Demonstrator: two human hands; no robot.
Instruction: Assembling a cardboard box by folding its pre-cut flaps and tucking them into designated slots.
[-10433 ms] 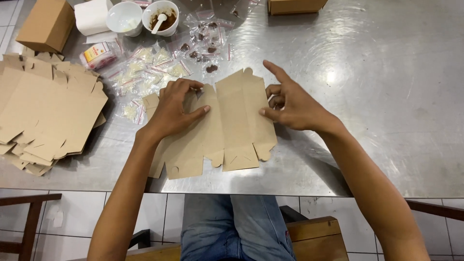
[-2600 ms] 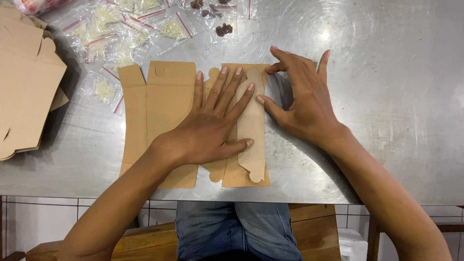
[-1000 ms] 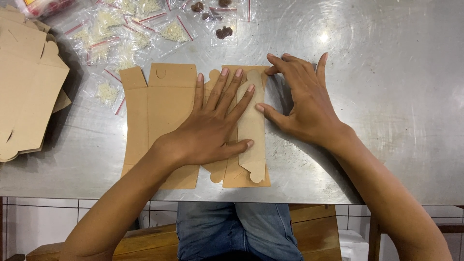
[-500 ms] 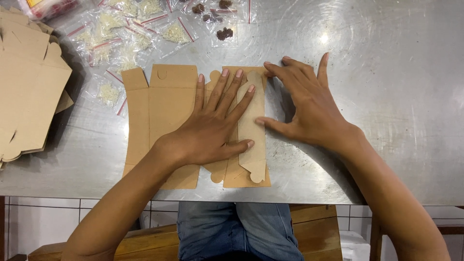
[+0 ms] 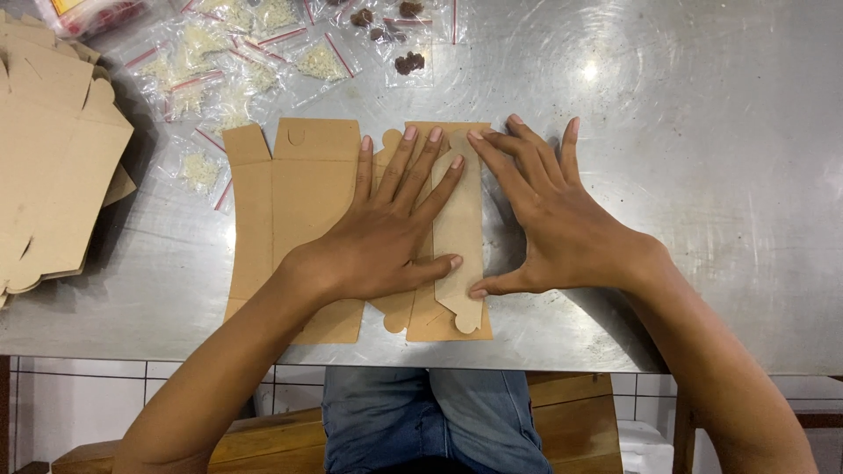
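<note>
A flat brown cardboard box blank [image 5: 299,202] lies on the steel table [image 5: 702,132] in front of me. My left hand [image 5: 386,228] lies palm down across its middle, fingers spread over the folded-over right flap [image 5: 461,228]. My right hand [image 5: 549,219] rests flat at the blank's right edge, fingers apart. Its fingertips touch the top of the flap and its thumb presses the flap's lower side. Neither hand grips anything.
A stack of the same cardboard blanks [image 5: 48,167] sits at the left edge. Several small clear zip bags with pale bits [image 5: 219,79] and dark pieces [image 5: 399,35] lie at the back. The table's front edge runs just below the blank.
My right hand has slid from the table onto the flap's right edge and spread wider. My left hand has stayed flat on the blank.
</note>
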